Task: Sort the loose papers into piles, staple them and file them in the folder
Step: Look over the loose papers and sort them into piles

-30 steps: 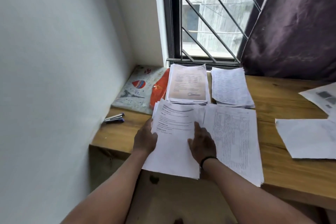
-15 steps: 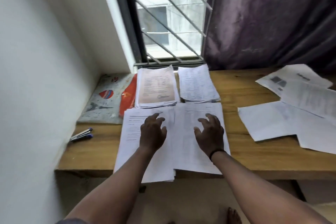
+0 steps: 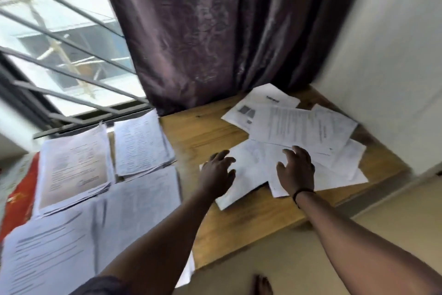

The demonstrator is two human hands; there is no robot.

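Several loose printed sheets [image 3: 299, 127] lie scattered and overlapping at the right end of the wooden table [image 3: 205, 132]. My left hand [image 3: 216, 171] hovers with spread fingers over the left edge of the nearest sheet. My right hand [image 3: 296, 170], a dark band on its wrist, reaches over the same scatter with fingers spread and slightly bent; neither hand holds anything. Sorted piles sit at the left: one with a tan-tinted top page [image 3: 74, 165], one of dense text [image 3: 141, 144], and two nearer piles [image 3: 138, 201] [image 3: 47, 251]. A red folder [image 3: 21, 189] shows under the left piles.
A dark purple curtain [image 3: 203, 31] hangs behind the table, beside a barred window [image 3: 59, 43]. A white wall [image 3: 394, 67] bounds the table's right end. A bare foot [image 3: 262, 285] shows on the floor below the table's front edge.
My view has swung right. Both hands have left the near sorted piles and moved right to the scattered loose sheets.
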